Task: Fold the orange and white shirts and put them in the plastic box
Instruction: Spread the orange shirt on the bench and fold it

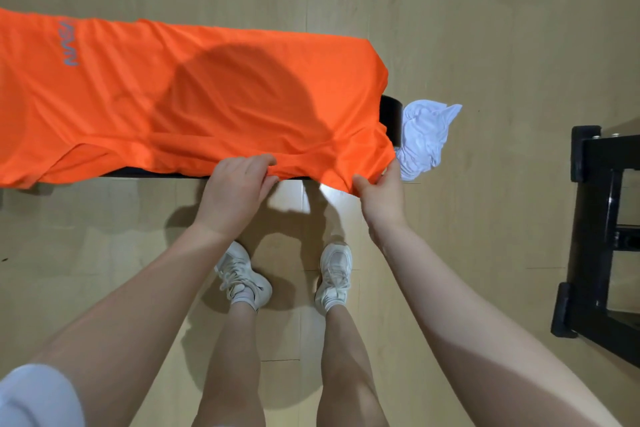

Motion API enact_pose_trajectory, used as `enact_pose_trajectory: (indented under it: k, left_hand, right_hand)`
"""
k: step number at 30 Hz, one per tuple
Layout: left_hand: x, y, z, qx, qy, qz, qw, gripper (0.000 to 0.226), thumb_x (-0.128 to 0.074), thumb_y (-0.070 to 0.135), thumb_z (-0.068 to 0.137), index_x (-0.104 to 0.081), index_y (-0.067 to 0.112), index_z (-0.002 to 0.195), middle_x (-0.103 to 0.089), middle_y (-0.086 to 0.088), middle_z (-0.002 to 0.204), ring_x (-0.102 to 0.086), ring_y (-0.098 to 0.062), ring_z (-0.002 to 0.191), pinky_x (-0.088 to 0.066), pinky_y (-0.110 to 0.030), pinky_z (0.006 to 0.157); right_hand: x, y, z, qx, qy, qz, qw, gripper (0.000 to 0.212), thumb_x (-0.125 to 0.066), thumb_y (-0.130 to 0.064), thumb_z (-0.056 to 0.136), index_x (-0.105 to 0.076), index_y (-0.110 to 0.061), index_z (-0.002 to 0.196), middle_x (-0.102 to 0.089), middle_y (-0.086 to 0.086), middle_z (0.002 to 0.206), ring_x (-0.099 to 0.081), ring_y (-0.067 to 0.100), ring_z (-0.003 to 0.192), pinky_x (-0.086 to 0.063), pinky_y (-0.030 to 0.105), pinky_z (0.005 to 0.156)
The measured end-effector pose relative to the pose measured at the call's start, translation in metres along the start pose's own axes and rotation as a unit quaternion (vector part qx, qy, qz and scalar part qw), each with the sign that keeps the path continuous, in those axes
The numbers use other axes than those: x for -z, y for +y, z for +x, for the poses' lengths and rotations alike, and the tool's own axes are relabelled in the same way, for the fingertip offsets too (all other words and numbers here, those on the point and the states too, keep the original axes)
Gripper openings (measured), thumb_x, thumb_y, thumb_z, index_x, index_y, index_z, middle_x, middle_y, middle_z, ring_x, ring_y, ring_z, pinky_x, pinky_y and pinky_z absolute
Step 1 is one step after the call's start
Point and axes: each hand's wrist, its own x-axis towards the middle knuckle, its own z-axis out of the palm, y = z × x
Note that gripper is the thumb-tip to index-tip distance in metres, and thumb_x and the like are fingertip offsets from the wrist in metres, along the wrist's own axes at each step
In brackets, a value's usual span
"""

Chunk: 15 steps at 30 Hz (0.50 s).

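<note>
**Orange shirt spread out, first fold about to start**

From my feed, the orange shirt [180, 97] covers nearly the whole desk [391, 114], laid flat lengthwise, with its printed chest logo towards the desk's left end and its hem at the right end. Only a dark strip of the desk shows along the near edge and at the right end. The white shirt [424, 139] sits crumpled at the desk's right end, half hanging off it, just beside the orange hem. I see no plastic box in view.

I judge the step to be the start of folding the orange shirt; nothing is folded yet. My left hand [235, 191] grips a bunch of the fabric at the near edge, fingers curled over it. My right hand [384, 194] pinches the near hem corner, which hangs over the desk's near right corner.

The next move, as I read it, calls for lifting this near edge with both hands together and carrying it over towards the far edge, keeping the cloth taut so wrinkles near the hem don't get folded in.
</note>
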Motion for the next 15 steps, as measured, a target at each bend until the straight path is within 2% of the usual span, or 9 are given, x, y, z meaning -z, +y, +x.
enact_pose_trajectory:
  k: [4, 5, 7, 9, 11, 12, 13, 15]
  left_hand:
    - [0.006, -0.004, -0.012, -0.084, -0.002, 0.01, 0.996, 0.02, -0.048, 0.027, 0.08, -0.059, 0.012, 0.089, -0.059, -0.008, 0.067, -0.055, -0.028, 0.063, -0.032, -0.034, 0.059]
    - [0.007, -0.003, -0.016, -0.108, -0.01, 0.014, 0.994, 0.016, -0.049, 0.022, 0.079, -0.06, 0.012, 0.087, -0.057, -0.008, 0.066, -0.052, -0.028, 0.063, -0.03, -0.034, 0.057]
    - [0.004, -0.002, -0.025, -0.12, -0.044, 0.032, 0.991, 0.01, -0.059, 0.012, 0.074, -0.065, 0.011, 0.082, -0.056, -0.008, 0.066, -0.054, -0.027, 0.058, -0.035, -0.033, 0.05]
    - [-0.001, 0.001, -0.033, -0.063, -0.147, 0.047, 0.986, 0.022, -0.069, 0.004, 0.069, -0.066, 0.01, 0.09, -0.058, -0.01, 0.076, -0.06, -0.03, 0.064, -0.044, -0.032, 0.047]
    - [-0.005, 0.003, -0.04, 0.023, -0.277, 0.013, 0.961, 0.036, -0.061, 0.013, 0.082, -0.056, 0.017, 0.118, -0.056, -0.008, 0.102, -0.06, -0.032, 0.092, -0.048, -0.037, 0.065]
    - [-0.008, 0.002, -0.044, 0.065, -0.335, -0.023, 0.94, 0.042, -0.056, 0.019, 0.087, -0.048, 0.022, 0.128, -0.053, -0.005, 0.113, -0.057, -0.029, 0.103, -0.046, -0.036, 0.075]
    - [-0.009, 0.002, -0.048, 0.109, -0.355, -0.061, 0.927, 0.045, -0.053, 0.023, 0.089, -0.045, 0.023, 0.133, -0.051, -0.004, 0.118, -0.054, -0.026, 0.109, -0.044, -0.035, 0.082]
    - [-0.012, -0.003, -0.058, 0.216, -0.299, -0.146, 0.918, 0.037, -0.05, 0.02, 0.091, -0.052, 0.017, 0.128, -0.056, -0.006, 0.117, -0.054, -0.026, 0.11, -0.042, -0.033, 0.089]
  right_hand:
    - [0.034, -0.007, -0.003, 0.01, 0.052, 0.06, 0.997, 0.062, -0.053, -0.009, 0.09, -0.024, -0.02, 0.143, -0.053, 0.007, 0.131, -0.055, 0.02, 0.117, -0.042, 0.035, 0.103]
    - [0.043, -0.006, -0.003, 0.031, 0.065, 0.038, 0.997, 0.057, -0.052, -0.011, 0.091, -0.027, -0.021, 0.141, -0.053, 0.007, 0.13, -0.056, 0.018, 0.114, -0.043, 0.034, 0.101]
    - [0.053, 0.001, -0.001, 0.037, 0.084, -0.046, 0.995, 0.039, -0.048, -0.01, 0.09, -0.041, -0.018, 0.128, -0.059, 0.006, 0.115, -0.058, 0.02, 0.1, -0.046, 0.038, 0.094]
    - [0.05, 0.014, 0.006, -0.035, 0.068, -0.123, 0.989, 0.032, -0.045, -0.009, 0.088, -0.045, -0.016, 0.12, -0.06, 0.014, 0.112, -0.059, 0.03, 0.097, -0.049, 0.046, 0.091]
    - [0.041, 0.023, 0.01, -0.109, 0.037, -0.233, 0.966, 0.043, -0.048, -0.011, 0.087, -0.039, -0.011, 0.129, -0.049, 0.021, 0.128, -0.052, 0.038, 0.112, -0.045, 0.047, 0.096]
    - [0.034, 0.024, 0.01, -0.111, 0.034, -0.285, 0.952, 0.047, -0.05, -0.01, 0.087, -0.037, -0.009, 0.132, -0.041, 0.021, 0.133, -0.046, 0.039, 0.117, -0.043, 0.046, 0.098]
    - [0.025, 0.023, 0.007, -0.085, 0.036, -0.312, 0.945, 0.047, -0.05, -0.009, 0.087, -0.036, -0.006, 0.132, -0.037, 0.02, 0.135, -0.043, 0.039, 0.119, -0.041, 0.043, 0.099]
    - [0.002, 0.02, -0.005, -0.016, 0.022, -0.295, 0.955, 0.036, -0.049, -0.007, 0.087, -0.043, -0.003, 0.122, -0.043, 0.019, 0.128, -0.046, 0.035, 0.114, -0.04, 0.039, 0.095]
